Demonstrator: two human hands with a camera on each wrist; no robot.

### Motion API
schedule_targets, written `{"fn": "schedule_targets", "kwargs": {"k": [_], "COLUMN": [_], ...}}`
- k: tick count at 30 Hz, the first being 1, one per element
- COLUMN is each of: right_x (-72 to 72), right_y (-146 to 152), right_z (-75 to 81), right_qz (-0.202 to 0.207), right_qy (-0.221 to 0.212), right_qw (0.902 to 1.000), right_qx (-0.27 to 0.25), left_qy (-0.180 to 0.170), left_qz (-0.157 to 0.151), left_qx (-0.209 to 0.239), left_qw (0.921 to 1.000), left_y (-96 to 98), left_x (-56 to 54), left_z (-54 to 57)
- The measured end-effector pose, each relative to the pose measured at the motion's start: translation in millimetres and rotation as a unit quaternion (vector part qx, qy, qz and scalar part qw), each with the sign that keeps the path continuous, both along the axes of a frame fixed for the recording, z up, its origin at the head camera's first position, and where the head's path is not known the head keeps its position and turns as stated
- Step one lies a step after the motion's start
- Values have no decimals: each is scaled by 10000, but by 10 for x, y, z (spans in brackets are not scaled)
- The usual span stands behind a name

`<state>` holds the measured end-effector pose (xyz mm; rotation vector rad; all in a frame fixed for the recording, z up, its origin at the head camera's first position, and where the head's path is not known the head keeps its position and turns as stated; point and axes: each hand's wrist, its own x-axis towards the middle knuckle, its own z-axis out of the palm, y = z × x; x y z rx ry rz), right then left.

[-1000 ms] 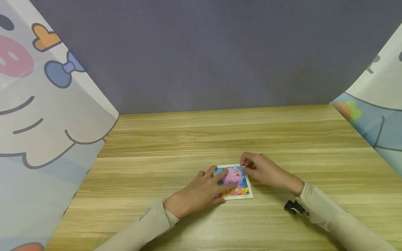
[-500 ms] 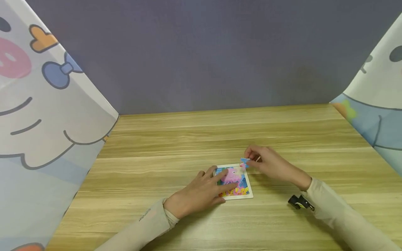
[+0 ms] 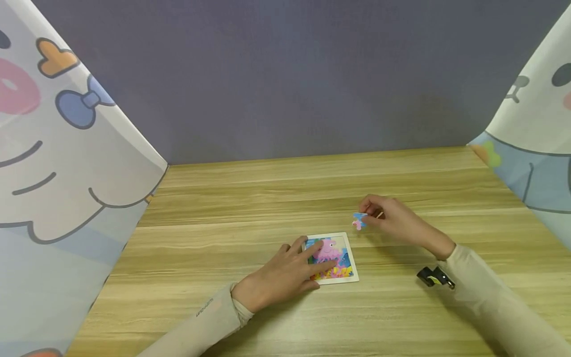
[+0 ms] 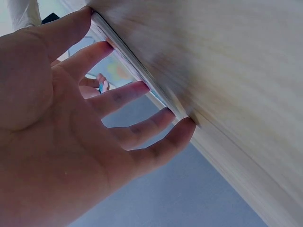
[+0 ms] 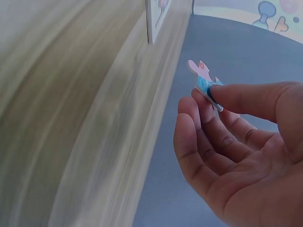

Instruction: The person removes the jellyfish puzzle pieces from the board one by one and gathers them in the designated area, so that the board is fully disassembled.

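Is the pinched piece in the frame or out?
Out: the right hand pinches the puzzle piece clear of the frame, whose upper-right corner shows bare.

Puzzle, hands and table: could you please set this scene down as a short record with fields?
Left hand: fingers spread, resting on the puzzle
Right hand: pinches a piece between thumb and fingers
Piece: blue and pink, held above the table, apart from the puzzle
Puzzle: flat on the table, white-framed, with a pink creature; gap at its far right corner
Table: wood-grained
Backdrop: grey panel behind the table
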<state>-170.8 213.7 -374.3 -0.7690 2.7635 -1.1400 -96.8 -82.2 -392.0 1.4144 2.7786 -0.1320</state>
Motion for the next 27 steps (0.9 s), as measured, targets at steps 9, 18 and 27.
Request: {"fn": "schedule_targets", "kwargs": {"k": [9, 18, 27], "right_x": [-72, -120, -199], "right_y": [142, 291, 456], "right_z": [33, 4, -37], "right_qz": [-134, -291, -445], "right_qy": [80, 20, 68], "right_qw": [9999, 9996, 9990], "right_qx": [-15, 56, -23], "left_qy": [3, 15, 108], "left_qz": [20, -3, -12], "left_qx": [2, -18, 10], "left_qw": [10000, 10000, 9999], "left_y": [-1, -22, -19], "left_x": [-1, 15, 39], "left_z": [0, -25, -41]}}
